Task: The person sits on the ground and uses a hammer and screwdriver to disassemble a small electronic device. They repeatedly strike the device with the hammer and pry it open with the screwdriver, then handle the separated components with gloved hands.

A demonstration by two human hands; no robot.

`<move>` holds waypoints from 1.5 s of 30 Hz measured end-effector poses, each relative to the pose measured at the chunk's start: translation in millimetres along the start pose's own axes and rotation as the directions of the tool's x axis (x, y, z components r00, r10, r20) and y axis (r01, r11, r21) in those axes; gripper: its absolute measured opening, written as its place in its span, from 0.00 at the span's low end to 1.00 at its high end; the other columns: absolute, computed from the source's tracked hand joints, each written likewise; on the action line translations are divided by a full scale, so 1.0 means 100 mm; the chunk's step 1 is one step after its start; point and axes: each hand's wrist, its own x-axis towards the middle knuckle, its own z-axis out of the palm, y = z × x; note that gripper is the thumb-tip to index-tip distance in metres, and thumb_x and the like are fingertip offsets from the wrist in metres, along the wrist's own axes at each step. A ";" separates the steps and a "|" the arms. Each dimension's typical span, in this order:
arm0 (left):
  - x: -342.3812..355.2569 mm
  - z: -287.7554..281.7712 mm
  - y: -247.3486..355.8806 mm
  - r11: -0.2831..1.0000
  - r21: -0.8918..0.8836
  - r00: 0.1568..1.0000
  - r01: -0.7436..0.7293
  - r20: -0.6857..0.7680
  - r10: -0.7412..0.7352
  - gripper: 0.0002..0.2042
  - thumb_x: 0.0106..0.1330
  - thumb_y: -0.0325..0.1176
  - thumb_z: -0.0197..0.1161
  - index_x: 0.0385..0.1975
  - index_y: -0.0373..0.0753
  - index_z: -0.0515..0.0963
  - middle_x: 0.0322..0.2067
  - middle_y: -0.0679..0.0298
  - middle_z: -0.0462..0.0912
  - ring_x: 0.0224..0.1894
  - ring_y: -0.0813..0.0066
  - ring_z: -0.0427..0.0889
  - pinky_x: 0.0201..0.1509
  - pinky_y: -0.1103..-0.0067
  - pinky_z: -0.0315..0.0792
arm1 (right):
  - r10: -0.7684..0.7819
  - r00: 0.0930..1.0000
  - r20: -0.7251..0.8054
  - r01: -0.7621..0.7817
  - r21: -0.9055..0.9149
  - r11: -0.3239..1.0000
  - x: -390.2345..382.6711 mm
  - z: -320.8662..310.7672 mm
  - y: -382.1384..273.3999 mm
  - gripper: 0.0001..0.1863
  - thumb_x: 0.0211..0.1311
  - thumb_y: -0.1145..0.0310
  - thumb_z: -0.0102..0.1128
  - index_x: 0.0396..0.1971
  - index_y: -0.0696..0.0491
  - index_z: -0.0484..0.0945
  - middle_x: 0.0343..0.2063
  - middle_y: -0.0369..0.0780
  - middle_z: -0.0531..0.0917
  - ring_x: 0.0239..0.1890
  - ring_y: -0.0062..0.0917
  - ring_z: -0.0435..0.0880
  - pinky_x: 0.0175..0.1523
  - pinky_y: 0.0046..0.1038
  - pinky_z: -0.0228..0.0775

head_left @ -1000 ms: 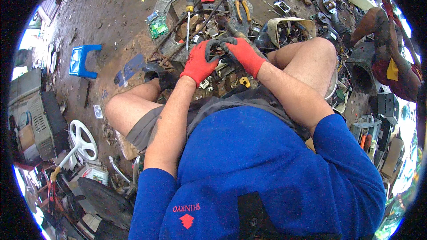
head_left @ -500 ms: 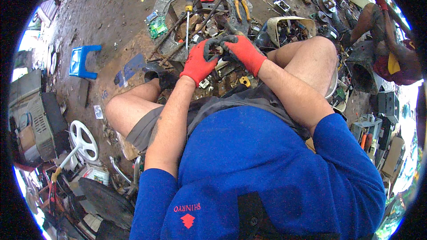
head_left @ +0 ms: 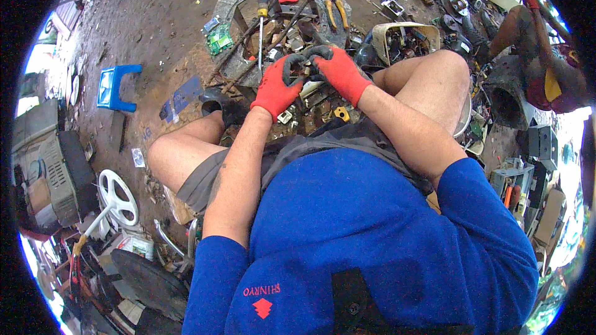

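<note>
Both my hands wear red gloves with dark fingers and meet above a heap of scrap parts. My left hand (head_left: 279,90) has its thumb and fingers curled in a closed grip. Right beside it, my right hand (head_left: 340,73) is closed too, fingertips against the left ones. Whatever sits between them is dark and too hidden to name. Just beyond the left hand lies a long screwdriver (head_left: 263,10) with a yellow and black handle. It rests on a grey ring-shaped metal frame (head_left: 226,8), along with orange-handled pliers (head_left: 338,13). A green circuit board (head_left: 220,40) lies at the frame's left.
A cream bin (head_left: 380,43) of small parts stands by my right knee. A blue stool (head_left: 118,87) is on the left, with a white wheel (head_left: 117,197) nearer. Another person (head_left: 539,56) sits at the far right. A yellow part (head_left: 341,113) lies between my legs.
My hands stay together in nearly the same place, with a slight shift of the right fingers. The person at the far right has moved an arm a little.
</note>
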 end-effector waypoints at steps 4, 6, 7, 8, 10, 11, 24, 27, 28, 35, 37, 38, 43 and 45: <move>0.01 0.00 0.06 1.000 0.021 1.000 0.007 0.004 -0.007 0.28 0.50 0.33 0.68 0.54 0.39 0.69 0.49 0.54 0.75 0.55 0.58 0.73 0.60 0.70 0.65 | 0.019 1.000 -0.013 -0.019 0.032 0.999 0.04 -0.01 0.09 0.15 0.57 0.64 0.56 0.41 0.54 0.79 0.36 0.48 0.83 0.41 0.40 0.82 0.48 0.35 0.71; 0.01 0.00 0.08 1.000 0.031 1.000 0.005 -0.009 -0.005 0.29 0.50 0.33 0.68 0.54 0.39 0.69 0.49 0.53 0.75 0.54 0.58 0.73 0.60 0.70 0.65 | 0.016 0.999 -0.032 -0.014 0.062 0.998 0.04 -0.01 0.11 0.15 0.57 0.64 0.56 0.41 0.55 0.79 0.36 0.48 0.83 0.42 0.40 0.82 0.48 0.35 0.71; -0.01 -0.01 0.07 0.999 0.037 1.000 0.008 -0.020 -0.007 0.29 0.50 0.33 0.68 0.54 0.39 0.68 0.49 0.53 0.75 0.54 0.58 0.73 0.60 0.70 0.65 | 0.006 1.000 -0.024 -0.005 0.052 0.999 0.04 -0.01 0.08 0.15 0.57 0.64 0.56 0.42 0.55 0.79 0.36 0.48 0.83 0.42 0.40 0.82 0.49 0.35 0.71; -0.02 -0.01 0.05 0.999 0.037 1.000 0.012 -0.022 -0.012 0.29 0.49 0.32 0.68 0.54 0.39 0.68 0.50 0.53 0.75 0.54 0.57 0.73 0.60 0.70 0.65 | -0.004 1.000 -0.015 0.005 0.042 0.999 0.04 -0.02 0.06 0.15 0.57 0.64 0.56 0.42 0.55 0.79 0.37 0.47 0.83 0.42 0.40 0.82 0.49 0.34 0.71; -0.02 -0.01 0.05 0.999 0.037 1.000 0.016 -0.022 -0.015 0.29 0.49 0.32 0.68 0.55 0.39 0.68 0.50 0.52 0.74 0.54 0.57 0.73 0.60 0.70 0.65 | -0.013 1.000 -0.010 0.013 0.050 0.999 0.06 -0.04 0.08 0.15 0.57 0.64 0.57 0.42 0.55 0.79 0.37 0.47 0.83 0.42 0.40 0.82 0.49 0.34 0.71; -0.02 -0.01 0.06 1.000 0.021 1.000 0.023 -0.014 -0.022 0.29 0.49 0.32 0.67 0.54 0.39 0.68 0.50 0.53 0.74 0.55 0.57 0.72 0.61 0.70 0.64 | -0.011 1.000 -0.014 0.012 0.067 0.998 0.09 -0.04 0.12 0.15 0.57 0.63 0.57 0.42 0.55 0.79 0.36 0.47 0.83 0.42 0.40 0.82 0.49 0.34 0.71; 0.00 0.06 -0.16 0.998 -0.043 0.999 0.036 0.017 -0.035 0.29 0.50 0.34 0.66 0.55 0.39 0.68 0.51 0.54 0.74 0.56 0.55 0.70 0.62 0.69 0.63 | -0.053 0.960 -0.276 0.031 -0.082 0.996 0.46 -0.73 0.09 0.15 0.53 0.63 0.61 0.37 0.57 0.80 0.33 0.45 0.84 0.36 0.33 0.84 0.43 0.31 0.73; 0.08 0.10 -0.11 0.998 -0.055 0.999 0.019 0.029 -0.017 0.30 0.50 0.34 0.66 0.56 0.39 0.68 0.51 0.54 0.74 0.56 0.55 0.70 0.62 0.69 0.63 | -0.027 0.953 -0.301 -0.029 -0.178 0.984 0.58 -0.75 0.37 0.19 0.50 0.58 0.63 0.37 0.56 0.81 0.36 0.47 0.84 0.41 0.41 0.82 0.48 0.36 0.73; 0.05 0.09 -0.11 0.999 -0.046 1.000 0.020 0.017 -0.019 0.30 0.49 0.34 0.67 0.56 0.39 0.68 0.51 0.53 0.74 0.56 0.55 0.70 0.62 0.69 0.63 | -0.023 0.959 -0.284 -0.035 -0.199 0.979 0.57 -0.72 0.36 0.19 0.50 0.58 0.63 0.37 0.56 0.81 0.37 0.47 0.83 0.42 0.41 0.82 0.48 0.36 0.72; 0.04 0.06 -0.11 0.999 -0.045 1.000 0.009 0.003 -0.009 0.29 0.50 0.33 0.67 0.55 0.39 0.68 0.51 0.54 0.74 0.56 0.56 0.70 0.61 0.69 0.63 | 0.021 0.960 -0.280 -0.119 -0.339 0.933 0.53 -0.57 0.28 0.20 0.53 0.54 0.58 0.38 0.55 0.81 0.38 0.49 0.83 0.44 0.44 0.80 0.50 0.38 0.71; 0.02 0.06 -0.08 0.999 -0.045 1.000 -0.004 -0.011 0.003 0.29 0.50 0.33 0.67 0.55 0.39 0.68 0.52 0.54 0.74 0.56 0.56 0.70 0.61 0.69 0.63 | 0.018 0.955 -0.295 -0.106 -0.285 0.953 0.50 -0.60 0.26 0.21 0.54 0.53 0.56 0.38 0.55 0.81 0.38 0.50 0.82 0.44 0.44 0.80 0.50 0.38 0.71; 0.02 0.06 -0.06 0.999 -0.024 0.999 -0.023 -0.033 0.022 0.28 0.50 0.31 0.66 0.54 0.38 0.69 0.50 0.55 0.75 0.54 0.59 0.72 0.60 0.71 0.65 | 0.005 0.958 -0.288 -0.096 -0.304 0.948 0.49 -0.63 0.25 0.20 0.54 0.53 0.56 0.37 0.55 0.81 0.38 0.50 0.82 0.44 0.44 0.80 0.50 0.38 0.71; 0.03 0.06 -0.04 0.996 -0.061 0.997 -0.060 -0.043 0.057 0.26 0.50 0.26 0.64 0.53 0.37 0.70 0.48 0.56 0.77 0.50 0.67 0.76 0.57 0.74 0.69 | -0.018 0.953 -0.302 -0.092 -0.347 0.934 0.44 -0.65 0.12 0.20 0.55 0.54 0.56 0.39 0.55 0.80 0.40 0.50 0.82 0.45 0.45 0.79 0.51 0.38 0.70; 0.02 0.05 -0.08 0.998 -0.062 1.000 -0.015 -0.003 0.015 0.28 0.51 0.30 0.65 0.55 0.39 0.69 0.51 0.56 0.75 0.54 0.60 0.72 0.60 0.71 0.65 | -0.216 0.919 -0.330 0.105 -0.323 0.941 0.37 -0.60 -0.01 0.21 0.54 0.54 0.57 0.41 0.54 0.79 0.41 0.50 0.81 0.47 0.44 0.79 0.52 0.38 0.70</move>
